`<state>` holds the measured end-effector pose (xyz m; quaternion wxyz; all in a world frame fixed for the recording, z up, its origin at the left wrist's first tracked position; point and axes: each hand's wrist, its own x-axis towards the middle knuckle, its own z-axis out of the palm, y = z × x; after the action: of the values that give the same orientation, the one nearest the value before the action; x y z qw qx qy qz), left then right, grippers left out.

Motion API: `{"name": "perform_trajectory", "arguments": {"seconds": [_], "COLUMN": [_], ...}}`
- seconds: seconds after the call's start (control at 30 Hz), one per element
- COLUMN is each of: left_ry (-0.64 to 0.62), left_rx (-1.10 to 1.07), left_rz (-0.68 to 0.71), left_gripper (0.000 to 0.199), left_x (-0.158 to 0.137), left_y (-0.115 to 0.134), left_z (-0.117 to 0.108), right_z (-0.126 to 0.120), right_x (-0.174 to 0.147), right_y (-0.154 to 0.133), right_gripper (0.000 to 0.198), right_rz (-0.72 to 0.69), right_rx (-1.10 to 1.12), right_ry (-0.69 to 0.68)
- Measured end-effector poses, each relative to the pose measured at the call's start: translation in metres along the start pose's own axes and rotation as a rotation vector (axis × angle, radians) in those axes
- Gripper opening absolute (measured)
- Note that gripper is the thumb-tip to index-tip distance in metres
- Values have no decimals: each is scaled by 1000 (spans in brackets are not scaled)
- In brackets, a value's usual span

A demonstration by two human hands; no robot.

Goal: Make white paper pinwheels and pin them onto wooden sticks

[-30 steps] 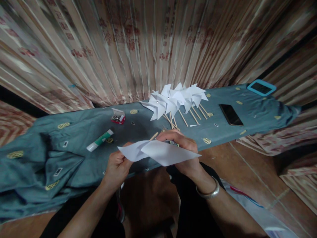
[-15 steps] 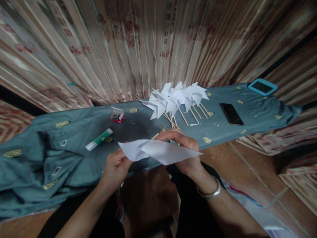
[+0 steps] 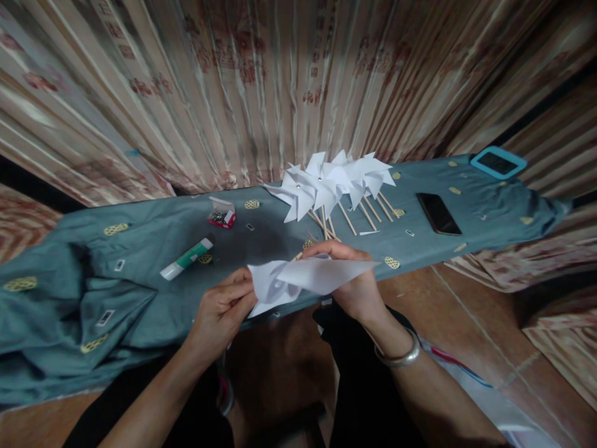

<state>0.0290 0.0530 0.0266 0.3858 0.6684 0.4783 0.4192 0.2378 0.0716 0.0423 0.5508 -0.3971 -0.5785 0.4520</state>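
Note:
Between my hands, above the table's front edge, is a white paper pinwheel (image 3: 321,275) with curled blades. My left hand (image 3: 226,305) pinches its left side, fingers closed on the paper. Behind the paper, my right hand (image 3: 357,280) is closed around the pinwheel's other side; some of its fingers are hidden. The tip of a wooden stick (image 3: 297,256) shows just behind the paper, near my right fingertips. Beyond my hands lie several white paper pinwheels (image 3: 326,183) on wooden sticks, overlapping in a row.
On the left, a glue stick (image 3: 186,259) lies on the green patterned cloth (image 3: 140,249), with an open red box of small metal pins (image 3: 222,213) behind it. A black phone (image 3: 438,213) and a blue-framed device (image 3: 499,163) are on the right. Curtains (image 3: 280,81) hang behind.
The pinwheel has been turned between my hands, and its left part looks more curled, showing its inner folds. My left hand has shifted slightly to the right along with it.

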Motion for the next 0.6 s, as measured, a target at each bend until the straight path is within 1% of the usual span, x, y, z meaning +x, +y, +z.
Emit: {"name": "perform_trajectory", "arguments": {"seconds": [0.1, 0.17, 0.33, 0.4, 0.5, 0.6], "left_ry": [-11, -5, -41, -42, -50, -69], "left_rx": [-30, -91, -374, -454, -493, -489], "left_rz": [-30, -72, -325, -384, -420, -428], "left_gripper": [24, 23, 28, 27, 25, 25], "left_x": [-2, -3, -9, -12, -15, -15], "left_y": [-2, -5, -19, -24, -24, -16], "left_z": [0, 0, 1, 1, 2, 3], "right_z": [-2, -3, -2, -1, 1, 1], "right_x": [1, 1, -1, -1, -3, -4], "right_y": [1, 0, -4, -5, -7, -8], "right_gripper": [13, 14, 11, 10, 10, 10], "right_rz": [1, -3, -39, -53, -52, -61], "right_rx": [-53, -84, -101, -87, -105, -135], "right_ry": [-12, -19, -19, -17, -24, -49]}}
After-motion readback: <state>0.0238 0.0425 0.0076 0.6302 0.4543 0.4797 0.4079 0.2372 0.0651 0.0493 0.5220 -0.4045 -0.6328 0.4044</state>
